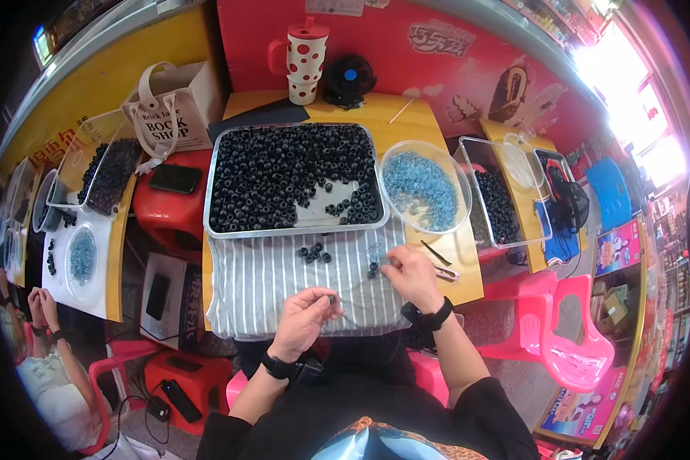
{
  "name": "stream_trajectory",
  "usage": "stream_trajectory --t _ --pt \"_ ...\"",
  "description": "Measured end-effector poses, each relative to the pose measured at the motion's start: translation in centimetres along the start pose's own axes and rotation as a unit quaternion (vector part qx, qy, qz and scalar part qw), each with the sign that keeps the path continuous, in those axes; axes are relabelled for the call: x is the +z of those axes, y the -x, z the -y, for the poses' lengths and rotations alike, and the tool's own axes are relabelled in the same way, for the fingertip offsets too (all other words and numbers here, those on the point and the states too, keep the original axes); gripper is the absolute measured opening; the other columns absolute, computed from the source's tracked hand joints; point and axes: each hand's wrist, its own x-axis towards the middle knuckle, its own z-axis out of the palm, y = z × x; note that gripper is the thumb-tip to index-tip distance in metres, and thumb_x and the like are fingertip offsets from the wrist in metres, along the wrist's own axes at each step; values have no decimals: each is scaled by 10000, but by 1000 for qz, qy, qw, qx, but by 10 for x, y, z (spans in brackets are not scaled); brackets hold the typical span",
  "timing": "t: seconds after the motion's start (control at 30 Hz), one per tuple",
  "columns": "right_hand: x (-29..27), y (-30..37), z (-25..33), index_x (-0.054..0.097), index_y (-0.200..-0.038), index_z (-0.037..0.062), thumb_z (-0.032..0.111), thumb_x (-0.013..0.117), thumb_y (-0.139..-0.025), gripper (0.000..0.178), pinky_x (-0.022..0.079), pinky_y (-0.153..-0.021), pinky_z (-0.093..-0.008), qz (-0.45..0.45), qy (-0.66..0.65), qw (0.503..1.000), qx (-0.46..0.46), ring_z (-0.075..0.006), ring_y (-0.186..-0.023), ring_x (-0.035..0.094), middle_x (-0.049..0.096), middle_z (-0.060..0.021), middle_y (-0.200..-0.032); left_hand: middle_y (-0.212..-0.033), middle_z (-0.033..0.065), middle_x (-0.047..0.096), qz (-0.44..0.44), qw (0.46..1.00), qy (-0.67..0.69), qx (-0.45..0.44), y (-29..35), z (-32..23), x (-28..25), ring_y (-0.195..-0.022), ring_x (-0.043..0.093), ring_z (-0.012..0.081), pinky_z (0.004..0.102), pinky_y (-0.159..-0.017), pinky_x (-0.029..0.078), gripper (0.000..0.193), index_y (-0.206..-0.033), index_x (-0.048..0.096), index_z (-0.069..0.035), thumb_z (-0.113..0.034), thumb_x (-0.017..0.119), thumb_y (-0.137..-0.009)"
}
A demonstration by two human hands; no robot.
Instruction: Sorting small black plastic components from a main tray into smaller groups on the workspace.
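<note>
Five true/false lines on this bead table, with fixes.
1. The rectangular silver metal tray holds round black beads. True.
2. The round clear plastic tub of small pale-blue pieces stands left of the tray. False: it stands right of it.
3. The left hand pinches a small dark bead. True.
4. The right hand is inside the tub. False: it is at the right edge of the grey-and-white striped cloth.
5. The white cup with red spots stands left of the small black fan. True.

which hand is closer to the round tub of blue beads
Right. The right hand is close on the near side of the round tub; the left hand is farther off, to the left and nearer the body, over the striped cloth.
</note>
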Motion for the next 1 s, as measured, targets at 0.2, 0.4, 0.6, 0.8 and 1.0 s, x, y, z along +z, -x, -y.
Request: stream_trajectory --t 0.2,0.4,0.6,0.8,1.0 --pt "6 1 -1 579 -864 24 100 666 -786 139 463 -638 -443 -11 74 997 -36 -353 -725 602 596 -155 -799 -939 102 649 -3 1000 10 8 1 0 1 -813 647 179 266 -711 502 197 -1110 602 25 -98 546 -966" --pt "6 27 54 618 -862 9 -24 645 -794 80 440 -586 -280 35 -271 962 -13 -184 -694 571 579 -95 -768 -949 110 656 -18 1000 18 -1 3 0 1 -800 649 168 261 -708 521 199 -1121 595 32 -72 558 -956" --pt "39 33 89 638 -863 17 -45 664 -754 128 451 -596 -308 -29 -255 956 -143 -223 -706 580 606 -87 -788 -960 92 657 4 998 68 4 3 1 1 -812 645 157 267 -726 534 202 -1111 595 30 -83 584 -944" --pt "39 35 97 665 -899 37 -62 677 -725 201 446 -623 -346 -109 -81 951 -278 -255 -727 596 630 -81 -793 -948 83 653 22 996 87 23 2 3 -5 -806 637 144 265 -731 531 190 -1088 598 28 -88 596 -937" --pt "59 45 99 677 -927 20 -37 690 -758 179 473 -590 -292 -140 -181 955 -187 -234 -735 591 615 -110 -926 -954 74 653 20 993 113 34 2 5 -6 -820 636 140 266 -738 529 178 -1080 605 15 -79 606 -929"
